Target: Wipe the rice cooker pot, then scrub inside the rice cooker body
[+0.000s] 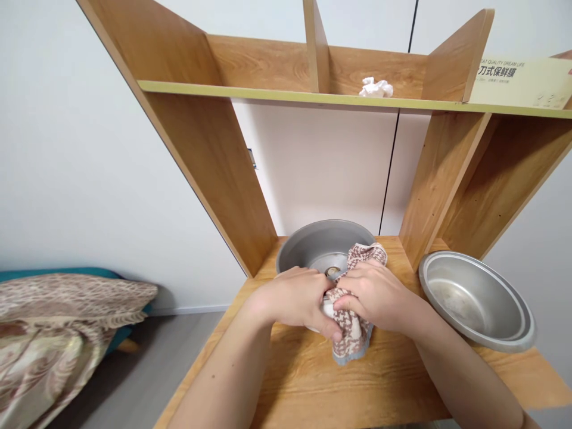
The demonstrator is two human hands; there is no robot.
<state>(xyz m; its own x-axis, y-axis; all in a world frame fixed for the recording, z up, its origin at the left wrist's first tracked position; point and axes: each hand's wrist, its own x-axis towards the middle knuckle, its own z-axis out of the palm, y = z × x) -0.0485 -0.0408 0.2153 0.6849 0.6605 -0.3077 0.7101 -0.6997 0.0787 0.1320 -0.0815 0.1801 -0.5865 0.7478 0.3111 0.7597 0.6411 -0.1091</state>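
A grey, round rice cooker body (313,235) stands on the wooden desk, with a metal disc and a small round centre piece at its bottom. My left hand (300,298) is closed over its near rim, fingers inside and thumb outside against the cloth. A brown-and-white patterned cloth (353,342) with a grey edge drapes over the rim. My right hand (373,295) grips this cloth, its thumb close to my left hand. A patch of white wall shows between the hands; the rest of the near rim is hidden.
A metal inner pot (473,298) lies to the right on the desk (339,381). Above runs a shelf (268,92) with a crumpled white tissue (376,88) and a cling film box (522,83). Upright boards flank the desk. At left, a patterned throw (67,304) covers teal furniture.
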